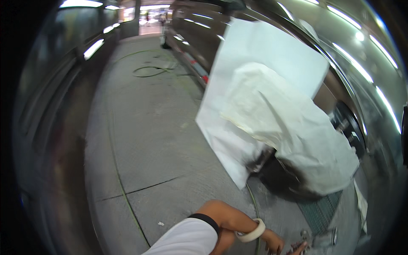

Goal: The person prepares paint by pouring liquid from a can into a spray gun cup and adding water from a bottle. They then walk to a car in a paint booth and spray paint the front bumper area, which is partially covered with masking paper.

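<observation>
My left hand (274, 242) is low in the head view, fingers curled beside a metal spray gun (307, 239) with a cylindrical cup; what it holds is unclear. A cream tape roll (250, 230) hangs round my left wrist. A finger of my right hand (301, 247) lies at the gun, the rest cut off by the lower edge. Just above, white masking paper (289, 136) and a larger white sheet (229, 80) cover part of a brown car, with dark paint on their lower part and around the black lower corner (276, 178).
The brown car (191, 34) runs along the right toward a bright doorway (151, 23). A yellow-green hose (146, 74) lies coiled and stretched over the grey floor (140, 127). Metal booth walls with lights (46, 85) flank both sides. A floor grate (316, 212) is at lower right.
</observation>
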Demonstrator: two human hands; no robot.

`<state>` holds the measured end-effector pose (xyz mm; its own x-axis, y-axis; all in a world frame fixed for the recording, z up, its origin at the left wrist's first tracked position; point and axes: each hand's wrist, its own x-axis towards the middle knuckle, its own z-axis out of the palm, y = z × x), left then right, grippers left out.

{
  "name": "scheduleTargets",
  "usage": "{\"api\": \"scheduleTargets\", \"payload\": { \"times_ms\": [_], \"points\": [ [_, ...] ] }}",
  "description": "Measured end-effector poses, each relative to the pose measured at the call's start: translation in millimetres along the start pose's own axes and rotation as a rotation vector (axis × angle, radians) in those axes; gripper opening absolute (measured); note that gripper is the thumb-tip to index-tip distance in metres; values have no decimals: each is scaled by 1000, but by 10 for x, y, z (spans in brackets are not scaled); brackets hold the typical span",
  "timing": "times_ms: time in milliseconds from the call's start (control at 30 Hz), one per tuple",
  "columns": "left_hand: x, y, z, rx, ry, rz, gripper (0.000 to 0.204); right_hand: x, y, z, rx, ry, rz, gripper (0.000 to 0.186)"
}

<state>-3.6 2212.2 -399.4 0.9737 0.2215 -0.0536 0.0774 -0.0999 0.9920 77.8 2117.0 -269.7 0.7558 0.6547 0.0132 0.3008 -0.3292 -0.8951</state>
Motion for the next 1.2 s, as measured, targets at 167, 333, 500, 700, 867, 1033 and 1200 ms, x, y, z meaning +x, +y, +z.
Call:
{"api": "scheduleTargets", "payload": {
  "times_ms": [167,333,500,700,867,1033,1200],
  "points": [
    [-159,188,126,-57,-13,-110,37,158,357,172,240,-29,-83,42],
    [-85,208,263,-221,-16,-194,40,152,353,145,300,-7,-13,35],
    [-125,216,265,-192,-37,-205,38,138,419,101,337,-65,-49,31],
    [-158,218,263,-176,-10,-214,35,86,348,125,364,-46,-10,29],
    [-188,204,275,-129,72,-201,31,104,375,137,383,-75,-8,29],
    [-202,183,278,-183,78,-190,28,104,375,144,376,-63,-9,28],
    [-215,105,280,-134,80,-113,29,110,395,165,397,-62,-25,27]
  ]
}}
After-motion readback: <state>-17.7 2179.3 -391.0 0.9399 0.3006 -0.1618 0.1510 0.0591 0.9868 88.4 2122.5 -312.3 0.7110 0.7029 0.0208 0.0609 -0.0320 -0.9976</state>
